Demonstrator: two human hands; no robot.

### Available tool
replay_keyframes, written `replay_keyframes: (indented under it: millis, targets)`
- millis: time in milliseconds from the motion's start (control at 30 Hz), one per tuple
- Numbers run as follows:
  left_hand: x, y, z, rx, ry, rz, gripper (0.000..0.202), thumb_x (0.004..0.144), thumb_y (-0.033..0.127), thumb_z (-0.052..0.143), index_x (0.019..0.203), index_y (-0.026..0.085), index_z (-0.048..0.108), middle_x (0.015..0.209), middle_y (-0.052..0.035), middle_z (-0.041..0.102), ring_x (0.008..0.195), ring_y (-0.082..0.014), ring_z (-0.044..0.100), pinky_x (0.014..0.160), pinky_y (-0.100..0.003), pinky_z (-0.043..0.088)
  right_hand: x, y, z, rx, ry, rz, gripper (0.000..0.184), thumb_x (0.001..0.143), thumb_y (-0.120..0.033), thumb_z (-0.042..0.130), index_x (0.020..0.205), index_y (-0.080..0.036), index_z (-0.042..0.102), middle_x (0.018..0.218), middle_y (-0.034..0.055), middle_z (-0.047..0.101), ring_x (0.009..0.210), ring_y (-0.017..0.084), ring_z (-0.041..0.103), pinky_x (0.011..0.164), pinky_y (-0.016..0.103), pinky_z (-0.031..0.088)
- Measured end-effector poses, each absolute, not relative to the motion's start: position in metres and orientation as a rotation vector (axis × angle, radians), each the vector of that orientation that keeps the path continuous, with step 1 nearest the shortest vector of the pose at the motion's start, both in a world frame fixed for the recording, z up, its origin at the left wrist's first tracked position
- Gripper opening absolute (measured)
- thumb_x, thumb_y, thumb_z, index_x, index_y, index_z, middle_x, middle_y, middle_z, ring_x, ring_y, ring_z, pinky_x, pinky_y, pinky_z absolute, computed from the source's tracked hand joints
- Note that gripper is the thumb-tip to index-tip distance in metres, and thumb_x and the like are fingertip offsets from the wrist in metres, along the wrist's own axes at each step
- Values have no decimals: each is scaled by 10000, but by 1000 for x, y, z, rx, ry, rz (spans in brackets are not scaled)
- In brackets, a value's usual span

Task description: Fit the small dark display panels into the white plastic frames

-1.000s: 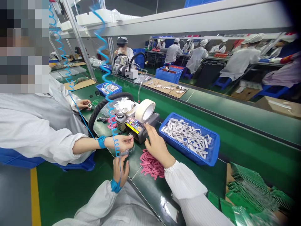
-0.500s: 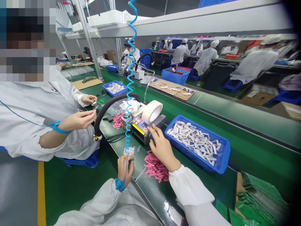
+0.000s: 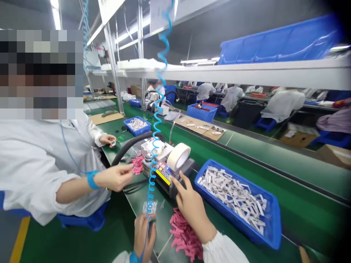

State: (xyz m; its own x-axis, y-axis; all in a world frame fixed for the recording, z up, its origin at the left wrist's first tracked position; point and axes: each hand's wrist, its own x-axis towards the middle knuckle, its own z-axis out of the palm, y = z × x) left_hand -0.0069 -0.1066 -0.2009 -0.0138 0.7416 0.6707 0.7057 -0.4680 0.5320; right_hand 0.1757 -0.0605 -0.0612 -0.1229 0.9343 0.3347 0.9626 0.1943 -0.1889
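Observation:
My right hand (image 3: 193, 208) is open, its fingers spread. An outstretched finger reaches the button panel (image 3: 163, 171) of a dark grey desktop machine (image 3: 173, 190) with a yellow label strip. Under that wrist lies a heap of pink strips (image 3: 186, 235). My left hand (image 3: 143, 235) rests at the table's near edge, thumb apart from the lightly bent fingers. Its fingertips are beside a small clear plastic packet (image 3: 150, 207), and I see nothing held. A blue wrist strap (image 3: 135, 257) with a coiled blue cord (image 3: 151, 182) runs up from it.
A roll of cream tape (image 3: 178, 156) sits on the machine. Right of it stands a blue bin (image 3: 274, 219) of white folded pieces. At left, a co-worker's hand (image 3: 117, 178) reaches toward the machine, near a black hose (image 3: 128, 144) and more pink strips (image 3: 138, 164).
The view has tilted upward, so the table sits lower in the picture. The co-worker's nearer hand has moved right toward the machine. My right hand stays at the panel.

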Motion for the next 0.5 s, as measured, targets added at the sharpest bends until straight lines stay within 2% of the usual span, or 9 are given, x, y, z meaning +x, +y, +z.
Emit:
replay_keyframes:
  millis: [100,267,500]
  targets:
    - [-6,-102,-213,2146,1591,1514,205,871,232,469,1011,253,617,894,-59,642,830,-206,628,706,-343,538,173,-59,-64,-1820,-2141,-204,640,754,-10,459,1329,-288,507,1436,144,413,669,161,676,564,280,562]
    - [-11,-104,-204,2146,1577,1413,195,861,205,469,1008,233,594,899,-69,625,864,-220,622,719,-373,538,168,-60,-60,-1893,-2191,-273,602,819,-45,431,1358,-310,469,1453,155,382,753,200,684,564,299,556]
    - [-12,-103,-198,2119,1549,1360,207,852,177,474,1015,221,594,896,-66,613,846,-207,611,715,-366,537,171,-60,-57,-1891,-2173,-183,629,803,-52,441,1369,-324,450,1473,116,365,650,167,672,562,301,550]
